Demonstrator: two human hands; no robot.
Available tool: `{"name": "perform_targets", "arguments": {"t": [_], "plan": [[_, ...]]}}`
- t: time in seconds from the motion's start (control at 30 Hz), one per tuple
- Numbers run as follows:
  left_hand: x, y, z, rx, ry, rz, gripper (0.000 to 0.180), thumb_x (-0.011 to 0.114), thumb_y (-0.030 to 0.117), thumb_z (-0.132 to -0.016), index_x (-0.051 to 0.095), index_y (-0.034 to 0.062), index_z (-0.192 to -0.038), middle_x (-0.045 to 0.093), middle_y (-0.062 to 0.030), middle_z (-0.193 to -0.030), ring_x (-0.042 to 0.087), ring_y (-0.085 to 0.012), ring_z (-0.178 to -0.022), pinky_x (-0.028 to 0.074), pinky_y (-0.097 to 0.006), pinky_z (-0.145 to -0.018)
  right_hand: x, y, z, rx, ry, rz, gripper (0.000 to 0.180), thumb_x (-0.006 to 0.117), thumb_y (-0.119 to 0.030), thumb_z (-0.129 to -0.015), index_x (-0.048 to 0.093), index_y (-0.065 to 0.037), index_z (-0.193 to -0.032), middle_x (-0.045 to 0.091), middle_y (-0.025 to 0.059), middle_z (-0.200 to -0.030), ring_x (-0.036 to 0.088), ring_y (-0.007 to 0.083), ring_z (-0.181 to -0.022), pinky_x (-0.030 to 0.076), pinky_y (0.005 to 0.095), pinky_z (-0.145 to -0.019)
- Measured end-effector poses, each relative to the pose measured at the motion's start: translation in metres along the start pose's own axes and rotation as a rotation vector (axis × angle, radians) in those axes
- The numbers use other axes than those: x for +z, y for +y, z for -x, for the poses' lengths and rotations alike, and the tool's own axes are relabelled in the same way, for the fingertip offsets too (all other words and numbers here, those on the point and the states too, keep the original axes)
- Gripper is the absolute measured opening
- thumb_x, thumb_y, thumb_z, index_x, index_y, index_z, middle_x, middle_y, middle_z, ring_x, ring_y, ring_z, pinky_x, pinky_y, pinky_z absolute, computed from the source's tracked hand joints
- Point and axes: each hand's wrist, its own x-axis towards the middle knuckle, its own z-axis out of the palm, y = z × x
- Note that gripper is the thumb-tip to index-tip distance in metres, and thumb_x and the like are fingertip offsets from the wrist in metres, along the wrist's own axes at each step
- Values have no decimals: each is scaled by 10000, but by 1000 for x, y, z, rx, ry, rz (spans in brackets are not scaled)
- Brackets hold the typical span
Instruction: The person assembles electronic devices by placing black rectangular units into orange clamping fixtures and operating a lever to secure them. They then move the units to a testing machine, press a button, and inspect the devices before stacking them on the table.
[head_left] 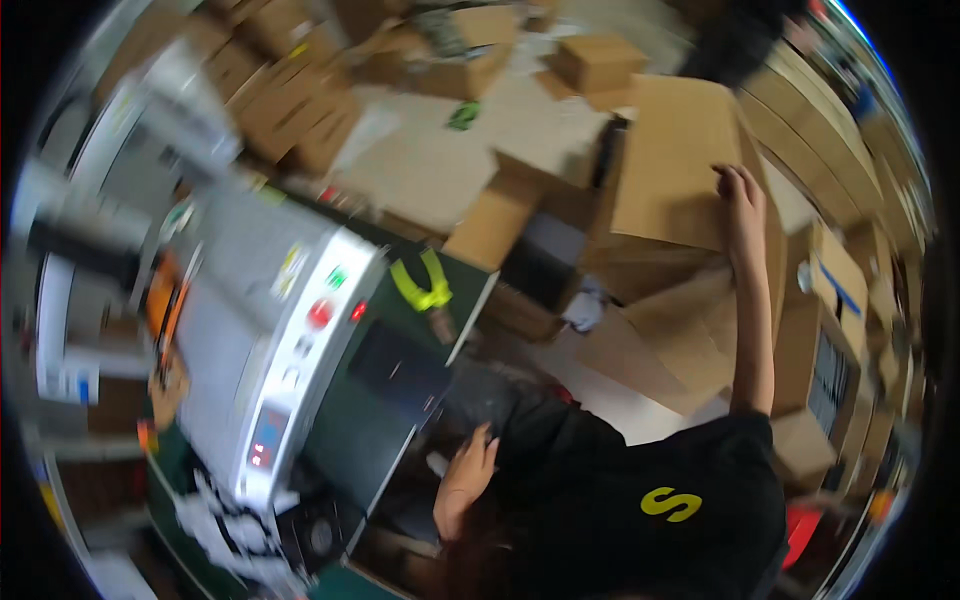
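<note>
My right arm stretches out over a large cardboard box (675, 150). Above its top, my right hand (741, 195) has loosely bent fingers with nothing visible in them; contact with the box is unclear. Low and near my body, beside the table edge, is my left hand (468, 482), its fingers extended and apart. Nothing held shows there, though blur hides detail. A dark flat panel (395, 368) and a yellow-green strap-like item (425, 285) lie on the green table (350, 455) to the left of my body.
A white-and-grey machine (300, 360) with red and green buttons stands on the table. Beyond the table edge is an open carton (545, 250) with dark contents. More cartons (295, 110) are stacked at the far left. A person in dark clothing (740, 40) stands at the back.
</note>
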Motion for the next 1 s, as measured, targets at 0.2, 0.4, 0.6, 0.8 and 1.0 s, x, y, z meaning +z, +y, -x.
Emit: {"name": "perform_targets", "arguments": {"t": [0.2, 0.4, 0.6, 0.8, 1.0], "plan": [[-27, -15, -13, -176, 59, -256, 435, 429, 326, -951, 471, 2, -1238, 585, -289, -1085, 546, -458, -1018, 428, -505, -861, -34, 7, -60, -103, -30, -405, 236, 451, -170, -956, 607, 6, -934, 569, 17, -745, 539, 84, -687, 439, 216, -635], [-37, -11, -49, -185, 13, -427, 446, 426, 326, -955, 468, -16, -1239, 570, -282, -1126, 539, -448, -1040, 427, -472, -889, -48, 242, -81, 238, 14, 362, 289, 502, -255, -886, 606, 14, -864, 666, 188, -774, 671, 297, -725, 534, 384, -683], [-25, 37, -66, -245, -80, -313, 444, 441, 316, -959, 457, -22, -1247, 566, -268, -1149, 537, -420, -1068, 433, -456, -897, -49, 389, 25, 453, -746, 1438, 574, 610, -382, -805, 471, -181, -1325, 405, 142, -1404, 418, 350, -1270, 484, 473, -857], [-8, 29, -63, -271, -135, -358, 453, 448, 309, -955, 442, -10, -1277, 564, -269, -1160, 540, -417, -1082, 433, -450, -908, -102, 392, 2, 479, -531, 1272, 224, 633, -212, -807, 668, -111, -1004, 630, 133, -1101, 645, 298, -940, 542, 376, -768], [-7, 26, -54, -226, -146, -218, 445, 450, 292, -955, 440, -5, -1286, 569, -270, -1150, 547, -413, -1074, 432, -435, -914, -154, 253, -34, 236, -142, 549, 205, 641, -121, -832, 647, 10, -990, 681, 135, -790, 671, 195, -748, 513, 323, -676]]}}
